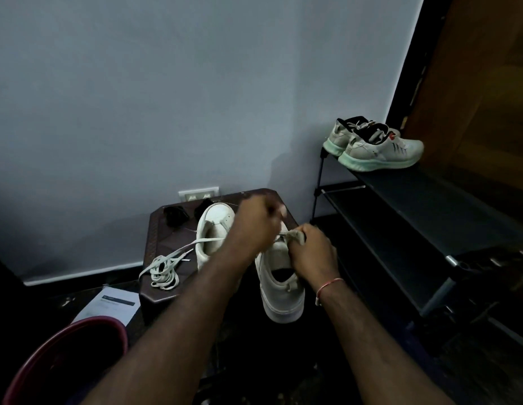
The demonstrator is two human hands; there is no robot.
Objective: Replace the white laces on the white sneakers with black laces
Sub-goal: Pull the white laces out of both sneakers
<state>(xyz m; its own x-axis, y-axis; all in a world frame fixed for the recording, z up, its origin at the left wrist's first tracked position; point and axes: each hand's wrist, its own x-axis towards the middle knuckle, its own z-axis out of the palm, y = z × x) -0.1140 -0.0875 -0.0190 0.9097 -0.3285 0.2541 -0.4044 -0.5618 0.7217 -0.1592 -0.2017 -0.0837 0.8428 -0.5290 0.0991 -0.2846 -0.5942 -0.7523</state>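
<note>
On the near right of the stool (151, 247), the right hand (311, 249) grips the tongue of the near sneaker (280, 301); the left hand (254, 222), curled and blurred, hovers above, its hold unclear. Loose white lace (163, 271) lies by the left edge.

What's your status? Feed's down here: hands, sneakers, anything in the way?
Right hand grips near sneaker by its tongue; left hand curled above it, blurred. White lace loose on stool. Nothing blocking.

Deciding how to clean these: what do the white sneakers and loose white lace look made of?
White low-top sneakers: probably smooth matte leather or synthetic, given even, unwoven panels; dim light leaves it open. Flat loose white lace: woven fabric, limp ribbon-like loops.
</note>
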